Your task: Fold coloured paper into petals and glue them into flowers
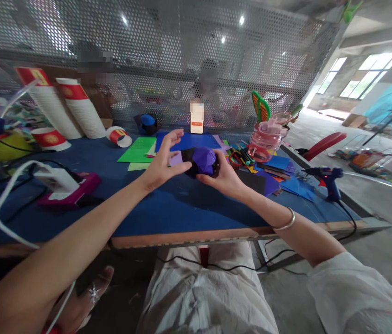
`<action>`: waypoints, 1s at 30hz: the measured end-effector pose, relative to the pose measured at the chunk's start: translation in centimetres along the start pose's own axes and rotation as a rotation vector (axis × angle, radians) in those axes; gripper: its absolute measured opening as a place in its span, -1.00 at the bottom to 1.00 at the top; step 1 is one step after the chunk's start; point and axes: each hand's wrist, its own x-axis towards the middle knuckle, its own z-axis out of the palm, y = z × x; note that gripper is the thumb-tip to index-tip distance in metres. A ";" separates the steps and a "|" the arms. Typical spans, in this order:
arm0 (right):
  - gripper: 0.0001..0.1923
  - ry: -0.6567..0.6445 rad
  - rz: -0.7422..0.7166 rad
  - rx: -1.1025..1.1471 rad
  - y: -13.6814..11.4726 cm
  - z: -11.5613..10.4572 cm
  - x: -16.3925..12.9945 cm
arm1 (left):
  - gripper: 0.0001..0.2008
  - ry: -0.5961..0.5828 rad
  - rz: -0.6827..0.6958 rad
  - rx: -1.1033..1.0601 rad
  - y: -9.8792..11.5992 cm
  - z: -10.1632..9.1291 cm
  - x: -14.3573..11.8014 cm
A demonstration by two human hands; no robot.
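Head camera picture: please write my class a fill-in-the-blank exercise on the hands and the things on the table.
1. Both hands meet at a paper shape coloured black and ____.
2. The right hand holds the shape from below, and a ____ bracelet sits on that wrist.
3. The left hand rests its thumb on the shape with its fingers spread ____.
4. The blue glue gun stands near the table's ____ edge.

Missing words: purple; silver; open; right

The blue tabletop [182, 208] carries paper cups [73, 113] at its far left corner, coloured paper sheets [140, 148] along the far edge, and a glue gun [328, 178] by the right edge.
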 end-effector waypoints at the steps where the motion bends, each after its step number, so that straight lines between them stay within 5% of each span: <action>1: -0.14 0.004 -0.021 -0.054 -0.1 0.0 -0.1 | -0.13 -0.023 0.089 0.114 0.2 -0.1 -0.1; 4: -0.15 -0.005 -0.108 -0.191 -0.4 -0.1 -0.3 | -0.14 -0.128 0.268 0.298 0.5 0.3 -0.4; 7: -0.13 -0.021 -0.187 -0.274 -0.5 -0.1 -0.4 | -0.20 -0.177 0.285 0.331 0.1 0.9 -0.5; 16: -0.02 -0.023 -0.224 -0.368 -0.1 0.2 -0.8 | -0.33 -0.186 0.071 0.248 -0.9 2.1 -0.7; 24: -0.23 0.060 -0.290 -0.414 -0.5 0.2 -0.8 | -0.56 -0.073 -0.070 0.084 -1.0 2.4 -0.3; 30: -0.20 0.067 -0.275 -0.425 -0.7 0.1 -0.7 | -0.58 -0.030 -0.099 -0.006 -1.1 2.5 -0.2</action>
